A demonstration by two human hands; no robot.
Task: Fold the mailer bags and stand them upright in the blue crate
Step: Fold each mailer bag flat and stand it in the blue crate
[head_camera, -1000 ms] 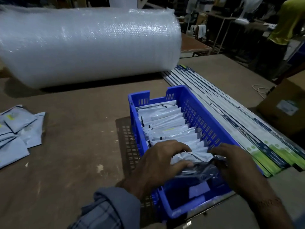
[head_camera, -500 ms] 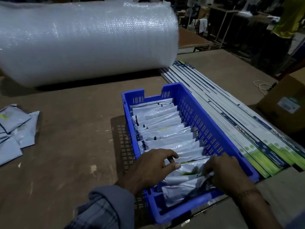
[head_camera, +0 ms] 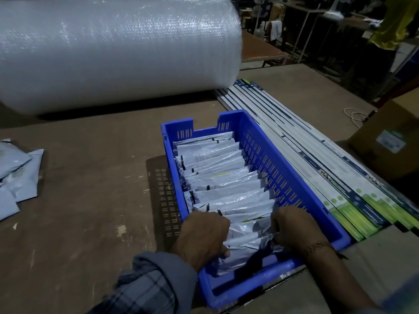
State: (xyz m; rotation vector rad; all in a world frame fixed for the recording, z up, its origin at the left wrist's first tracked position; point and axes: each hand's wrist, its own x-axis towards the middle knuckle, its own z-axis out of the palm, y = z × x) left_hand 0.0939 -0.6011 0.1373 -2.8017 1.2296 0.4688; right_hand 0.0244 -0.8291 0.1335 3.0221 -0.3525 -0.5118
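A blue crate [head_camera: 286,164] stands on the brown table, filled with a row of grey folded mailer bags [head_camera: 217,175] standing on edge. At the near end of the row sits the newest folded mailer bag [head_camera: 246,244]. My left hand [head_camera: 203,234] grips its left end, fingers curled down into the crate and thumb at the front. At the bag's right end my right hand [head_camera: 292,225] holds on, next to the crate's right wall. A short stretch of crate floor shows at the near end.
A big roll of bubble wrap [head_camera: 113,53] lies across the back of the table. Unfolded mailer bags [head_camera: 15,177] are heaped at the left edge. Long flat printed boxes [head_camera: 340,177] lie right of the crate, a cardboard box [head_camera: 390,141] beyond them. A person in yellow [head_camera: 390,23] stands far right.
Both hands have pushed the folded bag down from above the crate into the near end of the row and now hold it at its ends.
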